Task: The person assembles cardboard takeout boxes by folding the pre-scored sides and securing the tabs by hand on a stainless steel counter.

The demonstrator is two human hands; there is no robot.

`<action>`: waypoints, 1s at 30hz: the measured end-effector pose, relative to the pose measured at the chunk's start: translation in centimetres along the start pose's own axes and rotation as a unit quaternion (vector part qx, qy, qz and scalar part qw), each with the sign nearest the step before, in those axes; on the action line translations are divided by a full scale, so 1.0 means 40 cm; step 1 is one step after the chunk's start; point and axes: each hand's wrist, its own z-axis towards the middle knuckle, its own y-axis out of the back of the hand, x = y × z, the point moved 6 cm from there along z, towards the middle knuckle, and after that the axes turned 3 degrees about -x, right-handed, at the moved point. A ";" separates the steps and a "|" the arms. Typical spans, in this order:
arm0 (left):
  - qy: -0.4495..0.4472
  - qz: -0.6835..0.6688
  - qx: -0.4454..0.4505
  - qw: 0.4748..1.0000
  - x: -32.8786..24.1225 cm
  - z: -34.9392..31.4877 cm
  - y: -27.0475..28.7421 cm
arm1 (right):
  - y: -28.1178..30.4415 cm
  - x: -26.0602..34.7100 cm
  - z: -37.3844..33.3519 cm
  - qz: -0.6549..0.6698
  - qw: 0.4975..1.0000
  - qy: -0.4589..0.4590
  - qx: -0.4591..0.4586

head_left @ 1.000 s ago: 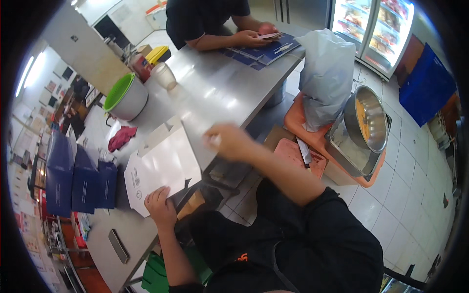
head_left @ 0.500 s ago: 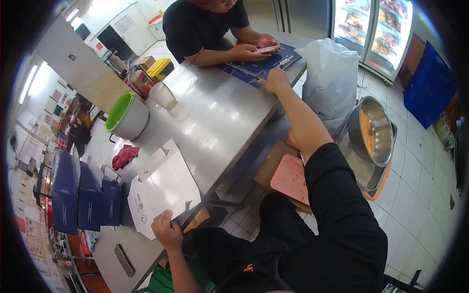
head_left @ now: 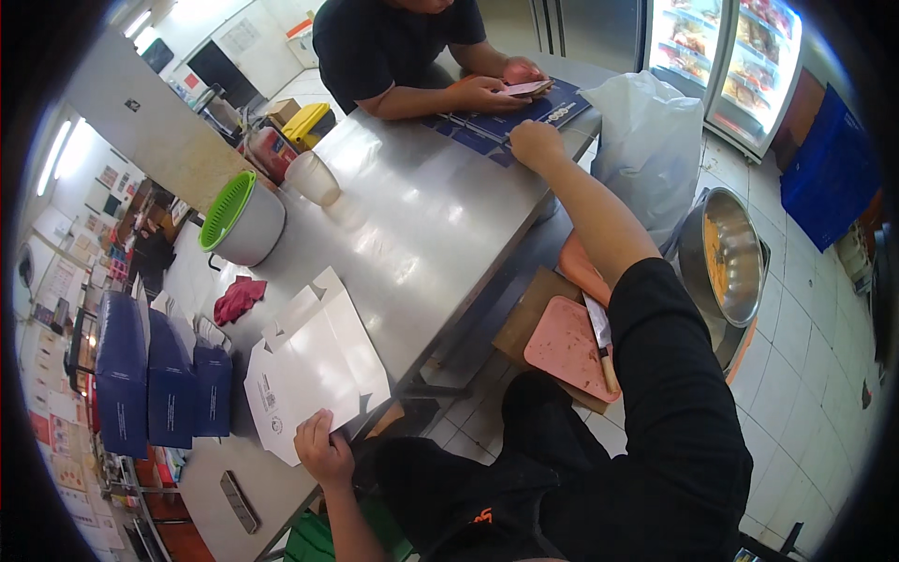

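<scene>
A flat, die-cut white cardboard box blank (head_left: pixel 323 361) lies on the steel table, pale side up. My left hand (head_left: pixel 325 450) pinches its near edge at the table's front. My right arm reaches far across to flat blue cardboard box blanks (head_left: pixel 492 150) at the far end. There my right hand (head_left: pixel 537 146) rests on their near edge with its fingers curled in; what lies between the fingertips is hidden. Several folded blue boxes (head_left: pixel 171 384) stand in a row at the left. Across the table, a person's hands (head_left: pixel 501 89) hold a phone (head_left: pixel 526 88) over the blue blanks.
On the table (head_left: pixel 412 225) are a grey pot with a green strainer (head_left: pixel 245 225), a cup (head_left: pixel 314 178), a red cloth (head_left: pixel 240 298) and a phone (head_left: pixel 240 501). Beside me sit a white bag (head_left: pixel 646 140), a steel bowl (head_left: pixel 735 258) and a knife (head_left: pixel 600 332) on a pink board (head_left: pixel 567 342).
My right hand has shifted slightly away from me over the blue blanks, its fingers more curled. My right arm has moved right, uncovering the knife. My left hand stays on the white blank.
</scene>
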 end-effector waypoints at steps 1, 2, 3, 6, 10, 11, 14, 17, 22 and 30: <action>0.002 -0.004 0.003 1.000 0.001 0.000 0.000 | 0.002 0.005 0.004 -0.018 1.000 0.011 -0.005; -0.003 -0.002 0.001 1.000 0.002 0.001 0.004 | 0.002 0.008 0.009 -0.006 1.000 0.014 -0.004; -0.007 0.000 0.000 1.000 0.002 0.001 0.010 | 0.003 0.008 0.016 0.007 1.000 0.018 -0.004; -0.003 -0.001 -0.004 1.000 0.003 -0.002 0.001 | -0.002 -0.022 0.038 0.009 0.998 0.051 -0.023; -0.008 0.003 -0.006 1.000 0.002 0.002 0.000 | -0.009 -0.030 0.031 -0.023 0.993 0.083 -0.075; -0.008 0.000 -0.008 1.000 0.002 0.001 -0.002 | -0.008 -0.040 0.036 -0.022 0.996 0.060 -0.057; -0.004 0.006 -0.012 1.000 0.009 -0.008 0.010 | 0.007 -0.035 0.038 -0.013 1.000 -0.004 -0.024; -0.005 0.012 -0.018 1.000 0.008 -0.008 0.013 | 0.015 -0.056 0.024 0.004 0.998 -0.052 -0.027; -0.002 0.011 -0.024 1.000 0.008 -0.007 0.016 | -0.043 -0.080 0.030 0.073 0.994 -0.029 -0.076; -0.004 -0.003 -0.039 0.999 0.008 0.015 0.033 | -0.007 -0.119 0.021 0.198 0.936 0.057 -0.286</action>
